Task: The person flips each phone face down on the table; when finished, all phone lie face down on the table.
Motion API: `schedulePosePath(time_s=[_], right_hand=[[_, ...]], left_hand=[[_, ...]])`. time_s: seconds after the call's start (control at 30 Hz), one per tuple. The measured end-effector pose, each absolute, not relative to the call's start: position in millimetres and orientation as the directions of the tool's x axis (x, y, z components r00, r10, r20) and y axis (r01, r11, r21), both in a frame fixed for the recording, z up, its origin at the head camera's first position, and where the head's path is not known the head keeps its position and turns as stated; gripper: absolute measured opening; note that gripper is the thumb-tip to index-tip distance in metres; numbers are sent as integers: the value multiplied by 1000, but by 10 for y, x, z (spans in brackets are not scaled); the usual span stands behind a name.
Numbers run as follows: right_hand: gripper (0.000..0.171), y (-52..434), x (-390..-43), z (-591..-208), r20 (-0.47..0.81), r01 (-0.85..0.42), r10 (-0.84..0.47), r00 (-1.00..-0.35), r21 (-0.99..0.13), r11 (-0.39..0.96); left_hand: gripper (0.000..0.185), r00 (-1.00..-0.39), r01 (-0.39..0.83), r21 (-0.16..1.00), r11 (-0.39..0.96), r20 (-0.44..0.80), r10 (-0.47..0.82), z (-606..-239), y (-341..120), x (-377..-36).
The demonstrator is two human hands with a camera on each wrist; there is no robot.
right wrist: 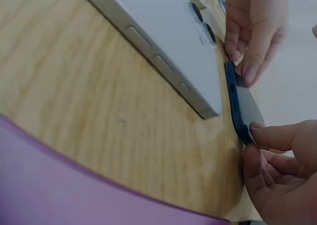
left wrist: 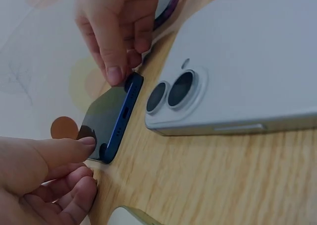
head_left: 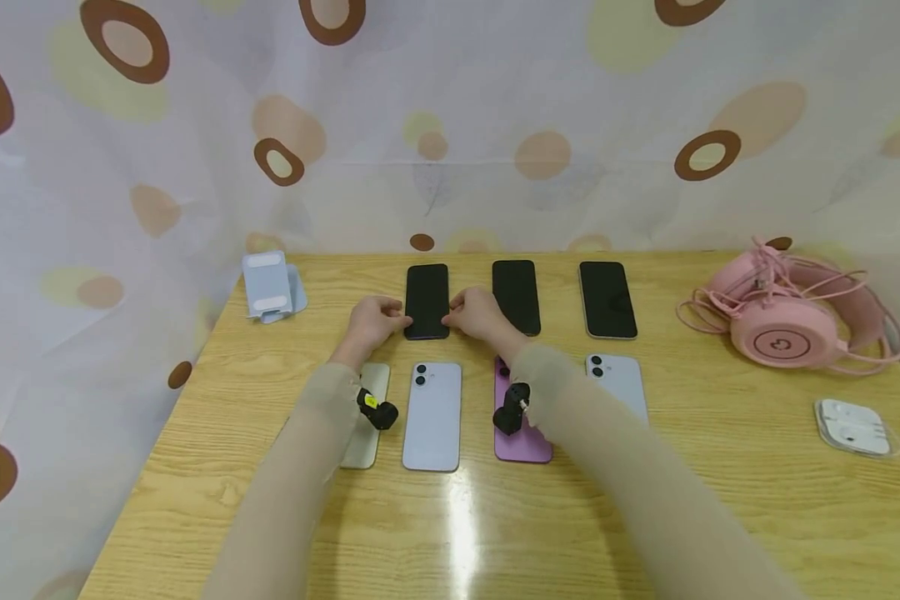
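Note:
A smartphone with a black screen and dark blue frame lies face up in the back row. My left hand pinches its near left corner, thumb on the screen and the other fingers curled at the edge. At the near right corner, my right hand pinches it likewise, thumb on top and a fingertip against the frame's side. Just in front lies a white phone, back up, with two camera lenses. A cream phone is partly hidden by my left arm, and a purple phone by my right.
Two more black-screened phones, one middle and one right, share the back row. Another white phone lies partly behind my right arm. A pale blue stand is at back left; pink headphones and cased white earphones at right.

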State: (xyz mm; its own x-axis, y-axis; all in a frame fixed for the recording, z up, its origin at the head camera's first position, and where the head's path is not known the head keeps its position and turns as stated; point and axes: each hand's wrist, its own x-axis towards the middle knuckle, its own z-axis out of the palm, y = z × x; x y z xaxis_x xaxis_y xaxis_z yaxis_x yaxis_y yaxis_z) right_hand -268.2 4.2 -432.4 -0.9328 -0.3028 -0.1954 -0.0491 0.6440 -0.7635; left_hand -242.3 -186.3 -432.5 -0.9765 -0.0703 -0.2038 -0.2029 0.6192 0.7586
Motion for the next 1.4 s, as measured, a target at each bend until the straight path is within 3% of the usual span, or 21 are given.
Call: schedulePosePath(time_s=[0.23,0.47,0.63,0.87,1.13,1.4], right_hand=[[37,-36,-2642,-4312,-163,-47,-269,-949,-773,632],[40,-7,-2660,-4336,-269,126,-217,-938,-850,511],[42,35,-2663,-4338,-289,162,-232,-929,-880,446],[42,37,-2658,-4379,-265,201,-256,-930,-947,252],[43,-89,-2633,-4345,-156,155,-327,-932,-988,29],[43,-235,-2579,-4315,-78,61,-371,-925,-996,57]], left_hand=[[36,-980,-187,767,614,-189,-62,-4292,-1830,-2386],[36,-982,-166,760,628,-183,-38,-4280,-1807,-2381],[34,-986,-136,749,649,-167,-14,-4280,-1801,-2387],[37,-985,-116,733,671,-174,19,-4267,-1831,-2389],[37,-981,-114,750,651,-187,44,-4299,-1852,-2401],[32,-989,-137,832,538,-149,-21,-4308,-1879,-2366]])
